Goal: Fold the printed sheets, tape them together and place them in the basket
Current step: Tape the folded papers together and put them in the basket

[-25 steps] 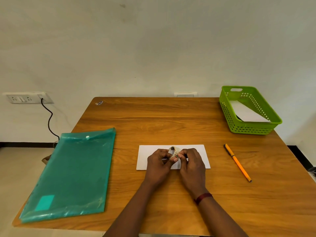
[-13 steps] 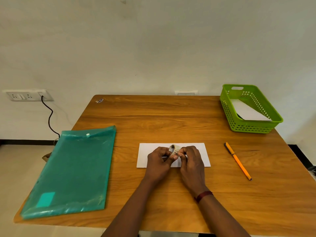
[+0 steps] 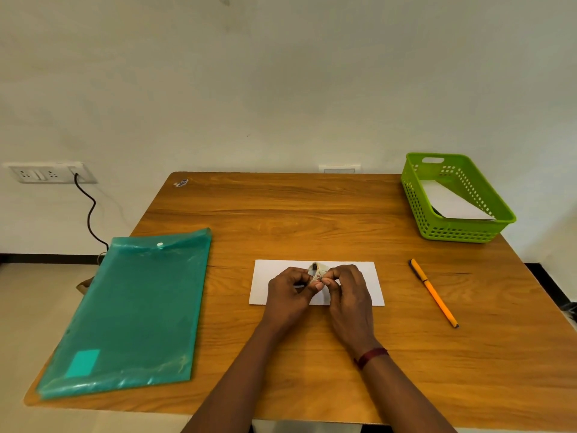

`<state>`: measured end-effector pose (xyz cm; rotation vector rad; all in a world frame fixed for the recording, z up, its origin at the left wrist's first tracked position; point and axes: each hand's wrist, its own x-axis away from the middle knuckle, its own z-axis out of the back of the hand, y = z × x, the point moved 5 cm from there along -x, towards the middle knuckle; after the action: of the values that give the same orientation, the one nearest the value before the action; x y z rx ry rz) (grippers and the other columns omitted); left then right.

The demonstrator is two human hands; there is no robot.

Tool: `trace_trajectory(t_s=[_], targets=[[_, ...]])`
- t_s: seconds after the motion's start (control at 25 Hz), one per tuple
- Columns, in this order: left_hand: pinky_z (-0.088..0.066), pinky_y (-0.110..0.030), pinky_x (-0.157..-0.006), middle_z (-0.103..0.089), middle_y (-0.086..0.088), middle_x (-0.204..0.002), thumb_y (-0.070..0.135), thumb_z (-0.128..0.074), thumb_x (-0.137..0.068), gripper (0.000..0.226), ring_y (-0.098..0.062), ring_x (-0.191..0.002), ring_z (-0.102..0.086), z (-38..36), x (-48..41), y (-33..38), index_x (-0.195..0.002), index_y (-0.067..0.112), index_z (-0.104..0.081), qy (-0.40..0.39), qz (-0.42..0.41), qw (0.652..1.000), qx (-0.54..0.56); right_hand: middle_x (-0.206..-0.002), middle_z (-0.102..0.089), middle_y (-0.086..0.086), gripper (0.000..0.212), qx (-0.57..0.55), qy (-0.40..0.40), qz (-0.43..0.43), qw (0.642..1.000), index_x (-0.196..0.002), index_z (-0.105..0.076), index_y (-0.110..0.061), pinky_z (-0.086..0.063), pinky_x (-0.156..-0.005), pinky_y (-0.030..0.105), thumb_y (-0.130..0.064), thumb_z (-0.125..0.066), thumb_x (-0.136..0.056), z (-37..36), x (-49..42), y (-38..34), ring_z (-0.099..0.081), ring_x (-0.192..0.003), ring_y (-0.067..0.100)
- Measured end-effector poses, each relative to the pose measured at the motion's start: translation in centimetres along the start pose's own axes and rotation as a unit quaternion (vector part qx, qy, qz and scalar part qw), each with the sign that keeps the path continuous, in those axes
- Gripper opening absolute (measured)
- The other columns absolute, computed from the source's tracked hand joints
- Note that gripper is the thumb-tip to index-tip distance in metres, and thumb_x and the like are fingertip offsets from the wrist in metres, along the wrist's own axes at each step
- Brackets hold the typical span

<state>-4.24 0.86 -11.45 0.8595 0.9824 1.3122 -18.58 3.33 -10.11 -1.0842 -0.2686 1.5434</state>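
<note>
1. Sheet (image 3: 373, 284): white, folded, flat on the table (image 3: 312, 214). It is the landmark for the entries below.
2. Tape (image 3: 316, 269): small roll, held just above the sheet's middle, between both hands.
3. Left hand (image 3: 288, 292): fingers curled, gripping the roll from the left, with the thumb tip at its front.
4. Right hand (image 3: 349, 295): fingers curled, pinching at the roll's edge from the right. Whether a tape end is lifted is too small to tell.
5. Change: almost none over the last second. Both hands stay on the roll over the same spot of the sheet, and no strip is drawn out.
6. Meaning, as a judgement: the hands are probably still picking for the tape's end, and taping has not begun.
7. Basket (image 3: 452, 234): green, behind and well to the right of the sheet. A second sheet (image 3: 449, 204) already lies inside it.
8. Pen (image 3: 432, 292): orange, to the right of the sheet, not touching it.
9. Folder (image 3: 134, 307): teal, to the left of the sheet, well apart.
10. Outstanding, as a judgement: tape the sheet, then move it to the basket.
</note>
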Motion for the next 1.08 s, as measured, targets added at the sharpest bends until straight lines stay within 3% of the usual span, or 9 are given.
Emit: trace_trajectory(t_s=[0.08, 0.2, 0.32, 0.48, 0.64, 0.76, 0.88, 0.96, 1.08], targets=[[-0.049, -0.009, -0.072, -0.066, 0.014, -0.094, 0.030, -0.076, -0.084, 0.006, -0.001, -0.089, -0.062, 0.1, 0.1, 0.1, -0.088, 0.030, -0.072, 0.002, -0.004, 1.000, -0.001, -0.099, -0.057, -0.009, 0.010, -0.027, 0.008, -0.005, 1.000, -0.103, -0.059, -0.021, -0.047, -0.073, 0.019, -0.026, -0.054, -0.095, 0.2, 0.0, 0.2, -0.054, -0.092, 0.007], [-0.050, -0.010, -0.073, -0.067, 0.011, -0.097, 0.030, -0.076, -0.083, 0.009, -0.001, -0.090, -0.063, 0.2, 0.1, 0.0, -0.090, 0.028, -0.072, 0.004, -0.014, 1.000, 0.006, -0.101, -0.059, -0.007, 0.025, -0.033, 0.019, 0.001, 0.999, -0.115, -0.065, -0.018, -0.052, -0.072, 0.022, -0.012, -0.066, -0.091, 0.4, 0.1, 0.3, -0.058, -0.093, 0.007], [-0.052, -0.013, -0.074, -0.068, 0.007, -0.097, 0.025, -0.079, -0.081, 0.010, 0.000, -0.089, -0.063, 0.1, 0.1, 0.0, -0.090, 0.022, -0.075, -0.001, -0.023, 1.000, 0.012, -0.095, -0.063, 0.002, 0.020, -0.014, 0.063, 0.023, 0.998, -0.102, -0.073, -0.011, -0.054, -0.067, 0.035, -0.002, -0.072, -0.085, 0.8, 0.1, 0.2, -0.061, -0.087, 0.015], [-0.053, -0.016, -0.078, -0.067, 0.005, -0.101, 0.022, -0.078, -0.082, 0.013, -0.002, -0.092, -0.062, 0.0, 0.2, 0.3, -0.093, 0.028, -0.075, -0.022, -0.041, 0.999, 0.020, -0.094, -0.061, 0.005, 0.014, -0.007, 0.093, 0.026, 0.995, -0.095, -0.074, -0.009, -0.055, -0.066, 0.039, 0.000, -0.072, -0.084, 1.1, 0.3, 0.4, -0.061, -0.087, 0.018], [-0.050, -0.010, -0.078, -0.064, 0.008, -0.103, 0.022, -0.074, -0.086, 0.013, -0.002, -0.097, -0.060, -0.1, 0.0, 0.2, -0.099, 0.023, -0.076, -0.033, -0.040, 0.999, 0.007, -0.096, -0.062, 0.005, 0.010, 0.062, 0.107, 0.070, 0.990, -0.096, -0.071, -0.009, -0.055, -0.069, 0.031, -0.014, -0.062, -0.092, 1.2, 0.6, -0.7, -0.059, -0.088, 0.018], [-0.050, -0.012, -0.077, -0.065, 0.004, -0.103, 0.023, -0.073, -0.087, 0.014, -0.002, -0.095, -0.060, -0.1, 0.0, 0.1, -0.099, 0.017, -0.077, -0.023, -0.043, 0.999, -0.012, -0.097, -0.061, 0.002, 0.011, 0.043, 0.088, 0.061, 0.993, -0.095, -0.068, -0.011, -0.055, -0.070, 0.031, -0.017, -0.058, -0.094, 1.2, 0.3, -1.0, -0.059, -0.090, 0.016], [-0.052, -0.019, -0.074, -0.064, 0.005, -0.099, 0.023, -0.072, -0.088, 0.012, -0.002, -0.090, -0.059, -0.2, 0.1, 0.3, -0.097, 0.015, -0.076, -0.010, -0.053, 0.998, -0.030, -0.098, -0.058, -0.002, 0.006, 0.031, 0.079, 0.035, 0.996, -0.093, -0.064, -0.014, -0.050, -0.073, 0.028, -0.010, -0.060, -0.092, 1.1, 0.1, -0.8, -0.055, -0.091, 0.014], [-0.052, -0.022, -0.073, -0.064, 0.006, -0.098, 0.024, -0.071, -0.089, 0.013, -0.003, -0.088, -0.059, -0.2, 0.2, 0.5, -0.097, 0.015, -0.076, -0.001, -0.055, 0.997, -0.048, -0.098, -0.055, -0.005, 0.015, 0.024, 0.076, 0.019, 0.997, -0.092, -0.062, -0.016, -0.046, -0.076, 0.023, -0.001, -0.062, -0.089, 1.0, 0.0, -0.7, -0.053, -0.091, 0.012], [-0.053, -0.025, -0.074, -0.067, 0.002, -0.098, 0.022, -0.070, -0.089, 0.014, -0.008, -0.088, -0.060, -0.2, 0.1, 0.6, -0.098, 0.013, -0.076, 0.010, -0.056, 0.997, -0.059, -0.098, -0.053, -0.007, 0.015, 0.024, 0.069, 0.022, 0.997, -0.092, -0.061, -0.016, -0.039, -0.079, 0.015, -0.002, -0.057, -0.090, 0.9, 0.1, -0.9, -0.052, -0.092, 0.011]])
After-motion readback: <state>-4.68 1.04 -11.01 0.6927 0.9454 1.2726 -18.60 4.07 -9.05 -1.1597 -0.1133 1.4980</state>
